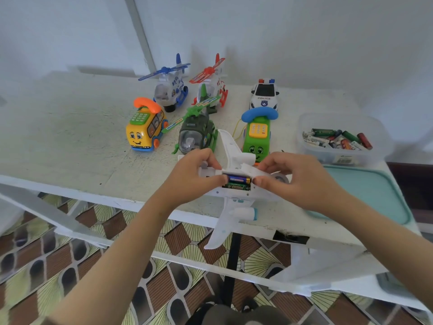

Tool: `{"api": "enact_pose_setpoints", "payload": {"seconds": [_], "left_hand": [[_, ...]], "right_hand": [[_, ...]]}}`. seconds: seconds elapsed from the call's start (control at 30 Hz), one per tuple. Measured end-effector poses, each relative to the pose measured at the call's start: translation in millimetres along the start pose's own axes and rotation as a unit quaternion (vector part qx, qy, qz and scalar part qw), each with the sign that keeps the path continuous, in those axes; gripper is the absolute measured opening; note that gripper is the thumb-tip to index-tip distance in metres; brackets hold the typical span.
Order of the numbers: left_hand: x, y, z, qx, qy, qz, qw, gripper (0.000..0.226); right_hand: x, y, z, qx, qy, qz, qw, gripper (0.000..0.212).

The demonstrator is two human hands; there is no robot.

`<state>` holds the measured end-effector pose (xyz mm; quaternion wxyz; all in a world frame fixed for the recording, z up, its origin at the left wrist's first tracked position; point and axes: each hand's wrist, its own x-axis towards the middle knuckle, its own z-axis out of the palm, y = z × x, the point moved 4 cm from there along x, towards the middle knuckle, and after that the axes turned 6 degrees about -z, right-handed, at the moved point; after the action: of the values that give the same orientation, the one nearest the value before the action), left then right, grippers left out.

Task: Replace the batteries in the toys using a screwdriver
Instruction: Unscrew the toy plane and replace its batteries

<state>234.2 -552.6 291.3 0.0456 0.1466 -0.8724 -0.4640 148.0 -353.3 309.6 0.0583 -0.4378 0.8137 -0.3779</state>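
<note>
Toys stand in rows on the white table (70, 141), and the one I am working on is the white toy plane (230, 207). It lies belly-up at the near edge, one wing hanging past the rim. Its battery bay is uncovered: a blue battery (237, 178) lies on top, with a green battery (236, 186) just below it.

My left hand (194, 174) grips the plane's body left of the bay, fingers curled over it and thumb at the blue battery's left end. My right hand (295, 179) grips the body on the other side, fingers bent over a white flap, thumb tip against the battery's right end.

Behind the plane are a green helicopter (195, 134), a yellow bus phone (145, 130) and a green phone car (256, 139). Further back are a blue helicopter (171, 87), a red helicopter (213, 83) and a police car (264, 95). To the right, a clear tub (339, 158) holds loose batteries, with a teal lid (375, 193) just in front of it.
</note>
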Motion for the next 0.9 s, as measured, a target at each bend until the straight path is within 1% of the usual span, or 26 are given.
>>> {"api": "enact_pose_setpoints", "payload": {"seconds": [0.07,0.13,0.2,0.3,0.37,0.47,0.7,0.9], "left_hand": [[-3,0,-4,-0.016,-0.045,-0.002,0.999,0.039],[-7,-1,-7,-0.008,-0.082,0.012,0.996,0.051],[-10,-3,-9,0.004,-0.085,0.025,0.996,0.055],[-10,-6,-8,0.006,-0.062,0.028,0.998,0.048],[-10,-6,-6,0.013,-0.046,0.031,0.998,0.044],[-11,-6,-5,0.021,-0.037,0.036,0.998,0.042],[-11,-6,-6,0.014,-0.03,0.028,0.999,0.041],[-10,-6,-5,0.011,-0.033,0.031,0.999,0.041]], "right_hand": [[1,-1,0,-0.009,-0.002,-0.012,1.0,0.03],[1,-5,3,-0.045,-0.008,-0.037,0.998,0.032],[3,-9,8,-0.102,-0.002,-0.076,0.992,0.032],[6,-17,15,-0.166,0.024,-0.133,0.977,0.041],[7,-18,19,-0.19,0.029,-0.147,0.97,0.045],[8,-20,24,-0.221,0.039,-0.16,0.961,0.045],[6,-23,29,-0.231,0.056,-0.18,0.954,0.044],[3,-25,33,-0.242,0.098,-0.17,0.95,0.043]]}}
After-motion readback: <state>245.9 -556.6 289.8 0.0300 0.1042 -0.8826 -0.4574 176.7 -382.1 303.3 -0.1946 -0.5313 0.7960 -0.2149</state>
